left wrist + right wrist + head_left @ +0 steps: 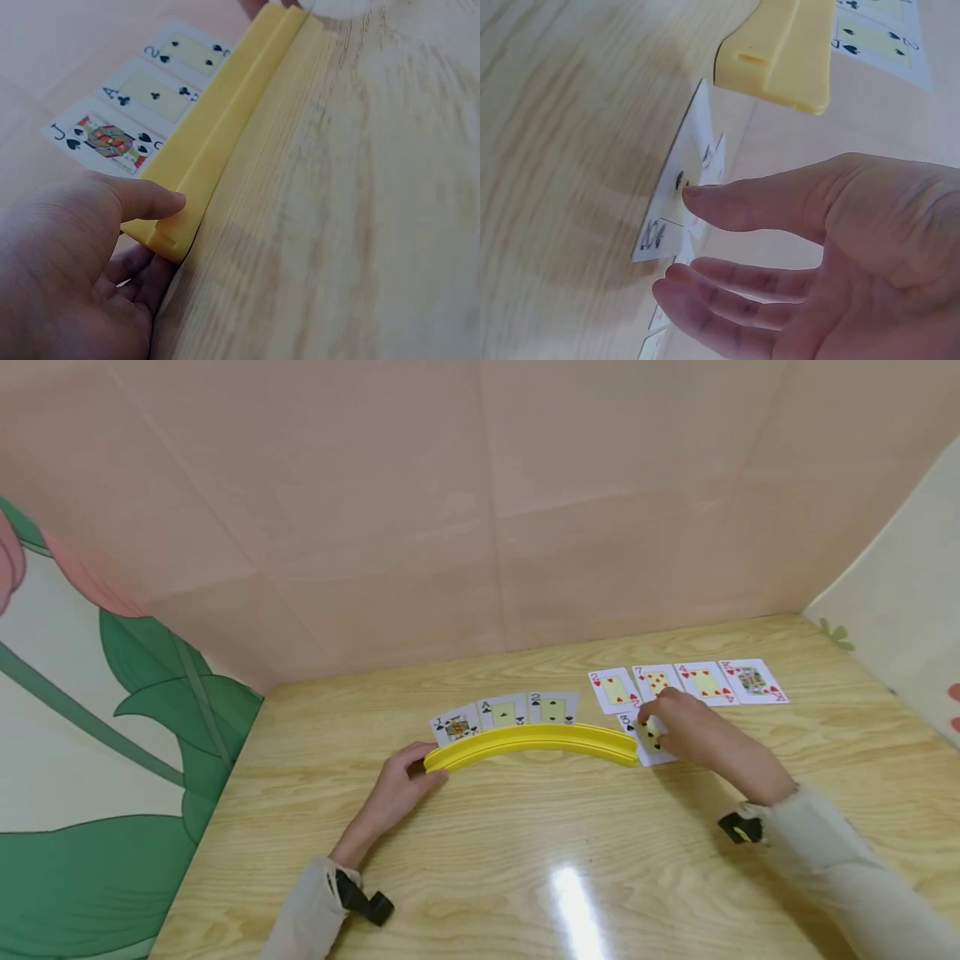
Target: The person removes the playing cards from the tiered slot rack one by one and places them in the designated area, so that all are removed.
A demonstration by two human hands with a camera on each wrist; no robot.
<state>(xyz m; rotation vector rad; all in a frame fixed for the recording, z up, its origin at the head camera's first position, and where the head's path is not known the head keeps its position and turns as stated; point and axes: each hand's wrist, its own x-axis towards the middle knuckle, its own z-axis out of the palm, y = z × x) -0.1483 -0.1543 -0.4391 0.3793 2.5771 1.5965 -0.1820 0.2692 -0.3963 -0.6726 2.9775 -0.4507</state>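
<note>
My left hand (pixel 396 787) holds the left end of a curved yellow card holder (pixel 536 737), its thumb pressed on the front face in the left wrist view. Upright in the holder's slot stand a jack of spades (pixel 109 142), an ace of clubs (pixel 154 94) and a spade card marked 2 (pixel 184 54). Just beyond the holder's right end, my right hand (pixel 693 735) pinches a black-suited card (pixel 676 176) that looks like an eight of spades. The thumb is against its face, and the card is tilted. In the head view the fingers cover part of it.
Behind the right hand, a row of red-suited cards lies face up: a 2 (pixel 613 690), a 7 (pixel 651 680), a 4 (pixel 705 683) and a king (pixel 752 682). The wooden table (pixel 465 877) meets a pink cloth wall (pixel 390 527) at the back.
</note>
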